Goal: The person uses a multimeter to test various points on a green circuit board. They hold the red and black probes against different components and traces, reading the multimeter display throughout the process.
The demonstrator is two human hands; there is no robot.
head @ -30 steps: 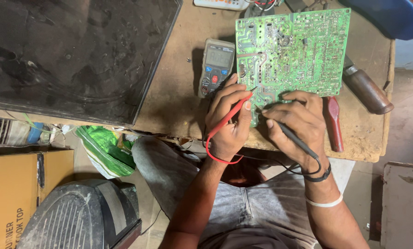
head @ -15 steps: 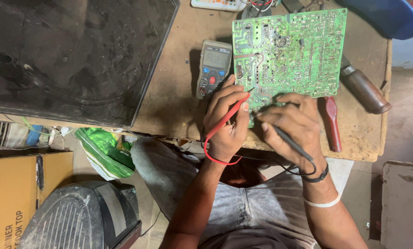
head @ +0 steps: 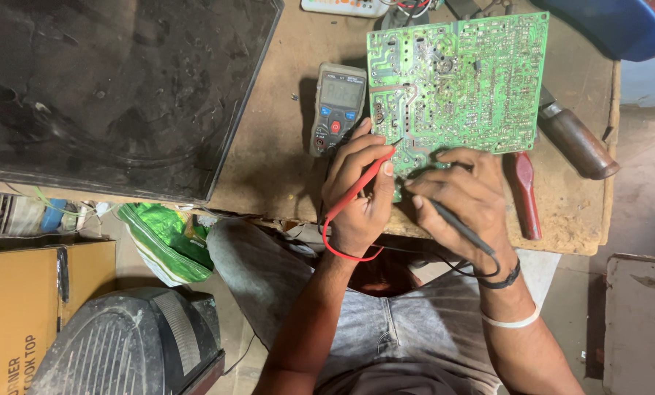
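A: Where is the red probe (head: 358, 189) held?
B: It is pinched in the left hand (head: 360, 192), tip slanted up-right onto the green circuit board (head: 459, 80) lying on the table (head: 269, 161).
A: And the black probe (head: 452, 219)?
B: It is gripped in the right hand (head: 465, 196), tip angled up-left, close beside the red tip.

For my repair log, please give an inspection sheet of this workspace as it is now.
Surface: worn wooden bench, dusty.
Job's things: green circuit board, solder side up; grey multimeter left of it.
Clutter: red-handled tool, brown wooden-handled tool, dark glass panel.
Grips: left hand holds red probe; right hand holds black probe; both tips at the board.
Cables: red lead, black lead hang off the edge.
Surroundings: cardboard box, green bag.
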